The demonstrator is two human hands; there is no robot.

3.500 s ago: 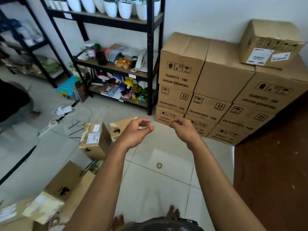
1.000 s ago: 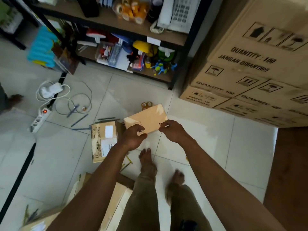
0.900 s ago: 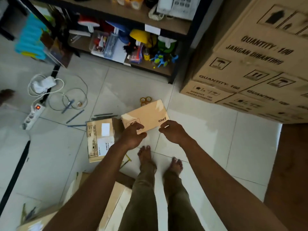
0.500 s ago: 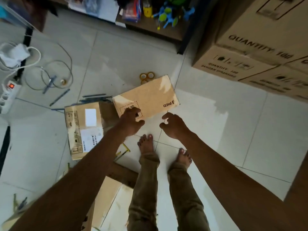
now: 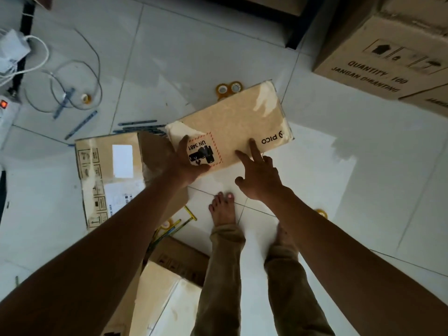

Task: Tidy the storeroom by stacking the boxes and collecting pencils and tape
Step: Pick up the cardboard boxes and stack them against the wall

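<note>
PICO box (image 5: 232, 124), centre of frame, on the tiled floor.
Left hand (image 5: 186, 163) grips its near left corner, thumb over the UN 3481 label; right hand (image 5: 259, 178) spread, fingertips touching the near edge. Tape rolls (image 5: 229, 89) just beyond; pencils (image 5: 137, 126) at left.

The room is dim overall, with soft daylight falling on the white tiled floor (image 5: 315, 141) from the upper left, so that the tiles gleam pale there while a broad, hard-edged shadow darkens the lower and right parts. Both forearms and the trousered legs (image 5: 242, 275) sit in deep shade, nearly silhouetted, and bright glare patches shine on the tan box (image 5: 242, 122) top. The wide-angle lens bends straight tile lines toward the edges, and fine detail looks slightly soft and compressed throughout.
</note>
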